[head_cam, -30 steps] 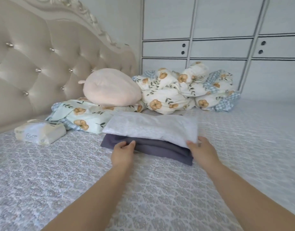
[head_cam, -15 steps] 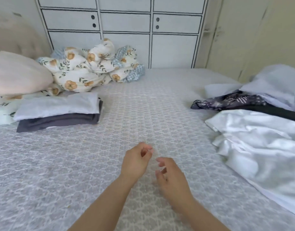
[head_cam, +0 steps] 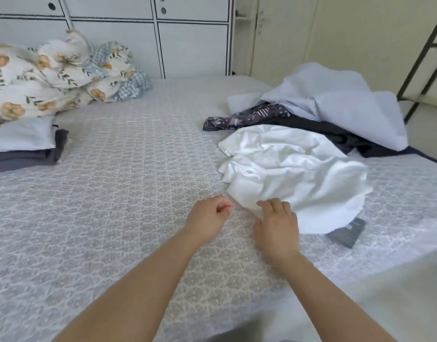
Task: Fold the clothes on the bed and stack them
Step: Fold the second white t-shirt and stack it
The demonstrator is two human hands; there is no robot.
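At the far left edge of the patterned bedspread (head_cam: 128,169) sits the folded stack (head_cam: 22,144), a pale grey piece on top of a dark grey one, with a crumpled floral duvet (head_cam: 54,75) bunched behind it against the white cabinet doors (head_cam: 192,45).

Both bare forearms reach forward over the middle of the bed. The left hand (head_cam: 207,218) hovers with its fingers loosely curled toward the palm, holding nothing, just short of the near corner of the white garment (head_cam: 291,169). The right hand (head_cam: 276,225) lies palm down beside it, fingers bent, their tips resting on the near edge of that white garment; whether they actually pinch the cloth is hard to tell.

The white garment lies rumpled directly ahead of the right hand. Behind it is a heap of unfolded clothes: a dark patterned piece (head_cam: 247,117), a black one (head_cam: 348,137) and a light blue one (head_cam: 340,102) draped on top. A small dark tag (head_cam: 345,233) lies on the bedspread just right of the right hand.
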